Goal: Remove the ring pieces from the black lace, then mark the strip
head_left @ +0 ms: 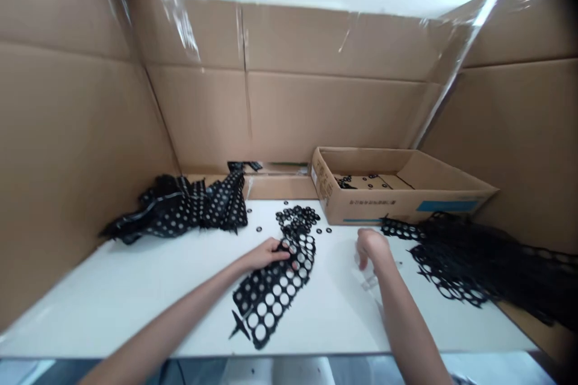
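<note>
My left hand (270,254) is closed on the edge of a black perforated sheet (282,292), thumb on top. This sheet has rows of round holes and lies folded or doubled on the white table. Small black rings (298,216) are heaped at its far end, with a few loose ones around. To the right, my right hand (372,245) is held over the table, apart from the sheet, its fingers curled downward and partly hidden. Whatever it may hold cannot be made out. A small clear piece (370,283), perhaps plastic, shows near that wrist.
An open cardboard box (361,204) with some black rings inside stands at the back right. Dark perforated sheets (176,207) are piled at the left, and a tangle of black punched scrap (478,264) lies at the right. Cardboard walls (316,108) surround the white table (135,295).
</note>
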### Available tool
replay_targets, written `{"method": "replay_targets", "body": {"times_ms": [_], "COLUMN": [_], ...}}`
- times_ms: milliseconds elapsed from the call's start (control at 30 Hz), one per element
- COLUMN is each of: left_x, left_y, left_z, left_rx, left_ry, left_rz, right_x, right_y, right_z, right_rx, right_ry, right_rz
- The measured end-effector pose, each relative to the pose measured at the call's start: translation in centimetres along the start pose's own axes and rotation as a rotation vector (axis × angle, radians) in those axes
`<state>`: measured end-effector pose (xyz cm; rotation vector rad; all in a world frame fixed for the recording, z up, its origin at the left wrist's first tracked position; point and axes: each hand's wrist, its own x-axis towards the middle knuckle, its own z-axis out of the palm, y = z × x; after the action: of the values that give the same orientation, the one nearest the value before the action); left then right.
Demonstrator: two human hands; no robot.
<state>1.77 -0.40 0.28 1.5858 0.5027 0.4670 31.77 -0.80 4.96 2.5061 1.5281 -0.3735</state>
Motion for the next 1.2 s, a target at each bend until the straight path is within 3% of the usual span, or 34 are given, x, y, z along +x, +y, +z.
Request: {"method": "replay_targets", "body": {"times_ms": [233, 367, 567, 767, 933, 1067, 1200], "left_x": [0.6, 0.5, 0.0, 0.1, 0.3, 0.2, 0.2], "left_y": [-1.1, -0.9, 0.4, 0.1, 0.0, 0.1, 0.1], "left_z": [0.2, 0.3, 0.3, -0.1, -0.5, -0.5, -0.6], "left_rx": [-0.020, -0.039, -0.034, 0.016, 0.115, 0.143, 0.129], "left_ry": [0.148, 0.168, 0.094, 0.089, 0.100, 0.105, 0.076], "left_rz": [-0.027, -0.042, -0.051, -0.075, -0.086, -0.104, -0.096], "right_x": [0.6, 0.9, 1.4, 0.7, -1.1, -3.0, -3.8], "right_y": [0.0, 0.3, 0.9, 1.6, 4.4, 7.2, 8.5], "right_z": [0.8, 0.8, 0.7, -0.9, -2.0, -0.3, 2.1], "right_rx": [0.213, 0.335, 0.325, 0.250, 0.310, 0.285, 0.319], "right_ry": [0.169, 0.094, 0.003, -0.035, 0.110, 0.131, 0.119], "right_rz": [0.188, 0.237, 0.129, -0.069, -0.107, -0.101, -0.212]}}
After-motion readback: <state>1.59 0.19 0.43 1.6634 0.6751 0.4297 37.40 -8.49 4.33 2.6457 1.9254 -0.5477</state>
